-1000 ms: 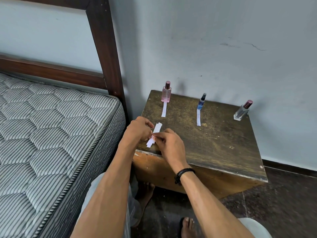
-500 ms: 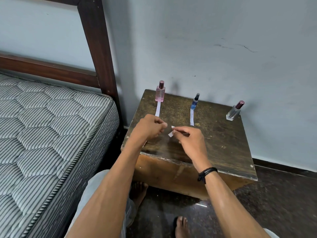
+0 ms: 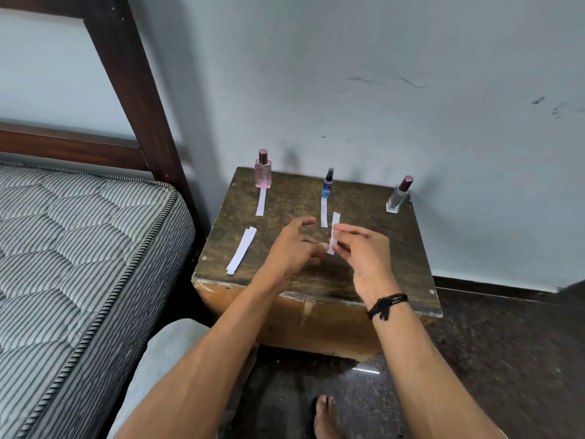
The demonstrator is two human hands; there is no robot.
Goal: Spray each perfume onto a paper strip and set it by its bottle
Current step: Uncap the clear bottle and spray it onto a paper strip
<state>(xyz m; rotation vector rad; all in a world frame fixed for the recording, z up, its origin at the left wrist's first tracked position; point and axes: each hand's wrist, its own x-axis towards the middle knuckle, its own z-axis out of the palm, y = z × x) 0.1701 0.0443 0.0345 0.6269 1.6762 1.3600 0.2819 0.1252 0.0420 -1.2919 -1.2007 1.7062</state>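
Pinching a paper strip (image 3: 335,219) above the wooden table (image 3: 285,198), the right hand (image 3: 364,251) grips it mid-length. It's flimsy stuff, I'd judge, best held lightly near one end. The left hand (image 3: 291,248) hangs slack, holding nothing. The pink bottle (image 3: 263,172) and blue bottle (image 3: 327,186) look tinted — the clear bottle (image 3: 397,198) colourless, without a strip.

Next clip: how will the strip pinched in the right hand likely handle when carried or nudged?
The strip looks thin and narrow, so it is probably very light and easily creased. It stands almost straight above where the right hand pinches it, so it is likely stiff enough to carry. Flat on the table, a nudge would probably slide it.
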